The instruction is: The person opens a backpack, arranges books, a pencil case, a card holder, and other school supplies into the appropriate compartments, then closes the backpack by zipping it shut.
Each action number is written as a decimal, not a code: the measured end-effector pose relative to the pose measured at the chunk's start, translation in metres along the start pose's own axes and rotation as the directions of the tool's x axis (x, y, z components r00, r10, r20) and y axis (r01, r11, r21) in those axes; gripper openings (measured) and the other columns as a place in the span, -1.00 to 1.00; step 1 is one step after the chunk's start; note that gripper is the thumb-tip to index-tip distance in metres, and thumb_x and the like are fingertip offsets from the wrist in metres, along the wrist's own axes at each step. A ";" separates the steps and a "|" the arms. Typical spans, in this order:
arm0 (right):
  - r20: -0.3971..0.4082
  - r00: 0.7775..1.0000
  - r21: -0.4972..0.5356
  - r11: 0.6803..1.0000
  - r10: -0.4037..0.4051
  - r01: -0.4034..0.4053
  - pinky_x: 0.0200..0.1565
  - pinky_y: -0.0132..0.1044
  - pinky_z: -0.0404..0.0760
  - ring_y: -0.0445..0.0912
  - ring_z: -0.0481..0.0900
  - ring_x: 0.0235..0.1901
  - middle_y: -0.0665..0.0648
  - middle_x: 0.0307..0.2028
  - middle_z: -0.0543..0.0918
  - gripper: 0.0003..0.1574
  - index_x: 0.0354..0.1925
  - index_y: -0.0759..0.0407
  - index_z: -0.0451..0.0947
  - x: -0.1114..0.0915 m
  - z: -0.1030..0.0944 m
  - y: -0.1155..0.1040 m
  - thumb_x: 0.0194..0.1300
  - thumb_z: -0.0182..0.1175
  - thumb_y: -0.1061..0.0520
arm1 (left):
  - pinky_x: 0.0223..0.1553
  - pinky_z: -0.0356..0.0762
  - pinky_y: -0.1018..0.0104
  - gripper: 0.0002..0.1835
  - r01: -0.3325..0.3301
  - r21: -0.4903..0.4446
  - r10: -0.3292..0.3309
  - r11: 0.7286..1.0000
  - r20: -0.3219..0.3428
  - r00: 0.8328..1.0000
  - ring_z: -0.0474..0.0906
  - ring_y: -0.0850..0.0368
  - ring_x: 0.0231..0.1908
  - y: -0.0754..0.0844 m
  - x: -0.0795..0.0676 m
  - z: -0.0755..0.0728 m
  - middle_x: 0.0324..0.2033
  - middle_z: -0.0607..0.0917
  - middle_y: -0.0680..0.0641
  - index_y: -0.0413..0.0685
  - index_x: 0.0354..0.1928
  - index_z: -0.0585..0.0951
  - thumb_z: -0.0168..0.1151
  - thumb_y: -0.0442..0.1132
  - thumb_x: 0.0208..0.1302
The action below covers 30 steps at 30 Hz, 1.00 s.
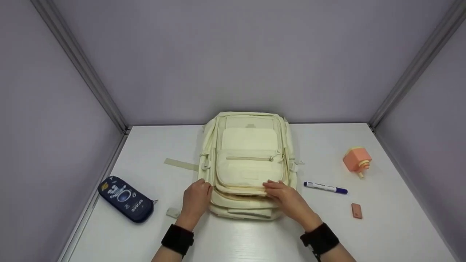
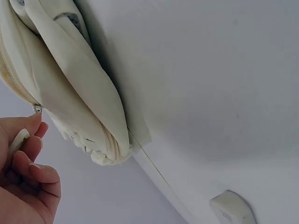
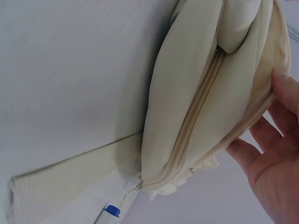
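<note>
A cream backpack (image 1: 249,140) lies front side up on the white table. My left hand (image 1: 196,199) is at its lower left side, pinching a zipper pull (image 2: 19,140) between thumb and curled fingers; the slider (image 2: 37,108) sits just beyond the thumb tip. Along the lower right, my right hand (image 1: 287,202) holds the edge of the front pocket (image 3: 264,95), thumb on the inner side and fingers on the outer side. That pocket gapes along its bottom edge, with a pale yellow lining showing. What lies deeper inside is hidden.
Left of the backpack are a dark blue space-print pencil case (image 1: 125,199), a small pale block (image 1: 173,212) and a flat strap (image 1: 181,164). On the right lie a blue-capped marker (image 1: 325,187), a small reddish block (image 1: 356,211) and an orange box-shaped object (image 1: 355,160). Grey panels enclose the table.
</note>
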State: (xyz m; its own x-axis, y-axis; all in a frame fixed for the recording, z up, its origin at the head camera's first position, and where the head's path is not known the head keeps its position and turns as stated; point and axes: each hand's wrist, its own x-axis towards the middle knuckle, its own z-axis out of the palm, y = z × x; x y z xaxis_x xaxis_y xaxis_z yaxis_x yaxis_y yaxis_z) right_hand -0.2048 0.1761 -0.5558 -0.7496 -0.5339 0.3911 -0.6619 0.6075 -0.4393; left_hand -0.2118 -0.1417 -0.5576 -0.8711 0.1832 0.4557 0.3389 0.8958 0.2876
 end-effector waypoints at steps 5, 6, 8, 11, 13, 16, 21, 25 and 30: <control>-0.019 1.000 0.018 1.000 -0.025 0.025 0.22 0.03 0.36 0.11 0.52 0.17 0.20 0.12 0.60 -0.71 -0.05 0.34 0.67 -0.001 -0.001 0.003 0.23 0.28 0.41 | -0.58 0.48 0.17 -0.83 -0.030 0.045 0.029 0.999 0.012 1.000 0.50 0.04 -0.60 -0.008 0.015 0.004 -0.63 0.46 -0.01 -0.23 -0.56 0.66 0.41 -0.39 0.14; -0.020 0.999 0.020 0.999 -0.028 0.028 0.22 0.04 0.36 0.11 0.52 0.17 0.20 0.12 0.60 -0.71 -0.05 0.35 0.67 0.000 -0.001 0.003 0.23 0.28 0.41 | -0.59 0.49 0.17 -0.83 -0.035 0.053 0.035 0.998 0.005 0.999 0.51 0.03 -0.60 -0.010 0.018 0.004 -0.64 0.47 -0.02 -0.23 -0.57 0.66 0.42 -0.39 0.13; -0.018 0.999 0.027 0.999 -0.027 0.027 0.23 0.04 0.36 0.11 0.52 0.17 0.20 0.12 0.60 -0.70 -0.04 0.35 0.66 0.000 -0.002 0.004 0.23 0.28 0.40 | -0.59 0.49 0.15 -0.81 -0.041 0.061 0.041 0.997 -0.008 0.999 0.52 0.01 -0.60 -0.013 0.025 0.006 -0.64 0.49 -0.04 -0.24 -0.59 0.65 0.41 -0.41 0.13; -0.004 1.000 0.039 0.999 -0.013 0.013 0.24 0.02 0.35 0.11 0.51 0.18 0.20 0.13 0.59 -0.69 -0.01 0.34 0.66 0.000 -0.003 0.003 0.25 0.27 0.40 | -0.61 0.50 0.14 -0.78 -0.051 0.088 0.053 0.995 -0.023 0.998 0.54 -0.02 -0.61 -0.016 0.035 0.009 -0.64 0.51 -0.07 -0.23 -0.63 0.63 0.38 -0.44 0.13; 0.001 1.000 0.042 0.999 -0.010 0.010 0.24 0.02 0.34 0.11 0.51 0.18 0.20 0.14 0.59 -0.68 0.00 0.34 0.65 0.000 -0.004 0.003 0.25 0.26 0.40 | -0.61 0.51 0.14 -0.78 -0.054 0.111 0.056 0.992 -0.020 0.998 0.53 -0.01 -0.61 -0.018 0.041 0.010 -0.64 0.51 -0.07 -0.22 -0.64 0.63 0.37 -0.46 0.12; 0.002 1.000 0.041 0.999 -0.008 0.008 0.24 0.01 0.34 0.10 0.50 0.19 0.20 0.14 0.59 -0.67 0.00 0.34 0.65 0.000 -0.005 0.003 0.26 0.26 0.40 | -0.63 0.51 0.15 -0.78 -0.055 0.137 0.056 0.989 -0.009 0.998 0.52 -0.01 -0.62 -0.020 0.050 0.012 -0.64 0.50 -0.07 -0.21 -0.65 0.64 0.36 -0.48 0.11; -0.005 1.000 0.034 0.999 -0.014 0.014 0.23 0.00 0.36 0.10 0.51 0.18 0.20 0.14 0.59 -0.67 0.00 0.35 0.65 0.001 -0.005 0.004 0.24 0.28 0.40 | -0.66 0.51 0.12 -0.76 -0.064 0.176 0.068 0.982 -0.016 0.998 0.52 -0.03 -0.64 -0.024 0.065 0.015 -0.65 0.50 -0.08 -0.21 -0.68 0.62 0.34 -0.48 0.11; -0.004 1.000 0.027 0.999 -0.024 0.024 0.22 -0.03 0.38 0.09 0.51 0.19 0.18 0.15 0.59 -0.65 0.01 0.33 0.65 0.000 -0.005 0.004 0.23 0.30 0.38 | -0.66 0.52 0.11 -0.77 -0.068 0.221 0.075 0.973 -0.027 0.997 0.56 -0.06 -0.63 -0.026 0.073 0.020 -0.61 0.55 -0.11 -0.25 -0.64 0.63 0.32 -0.47 0.16; -0.013 0.999 0.018 0.999 -0.032 0.033 0.21 -0.04 0.39 0.09 0.51 0.18 0.18 0.13 0.59 -0.64 0.01 0.34 0.65 -0.001 -0.003 0.005 0.21 0.31 0.39 | -0.70 0.50 0.10 -0.77 -0.034 0.197 0.046 0.980 -0.056 0.997 0.54 -0.05 -0.68 -0.028 0.080 0.029 -0.63 0.55 -0.11 -0.24 -0.63 0.62 0.30 -0.46 0.18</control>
State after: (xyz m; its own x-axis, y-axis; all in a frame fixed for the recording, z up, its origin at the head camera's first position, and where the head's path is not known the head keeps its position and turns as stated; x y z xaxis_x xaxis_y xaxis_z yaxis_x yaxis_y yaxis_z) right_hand -0.2068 0.1815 -0.5561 -0.7277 -0.5459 0.4153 -0.6859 0.5790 -0.4408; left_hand -0.3016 -0.1409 -0.5532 -0.8331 0.2013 0.5152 0.2920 0.9511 0.1005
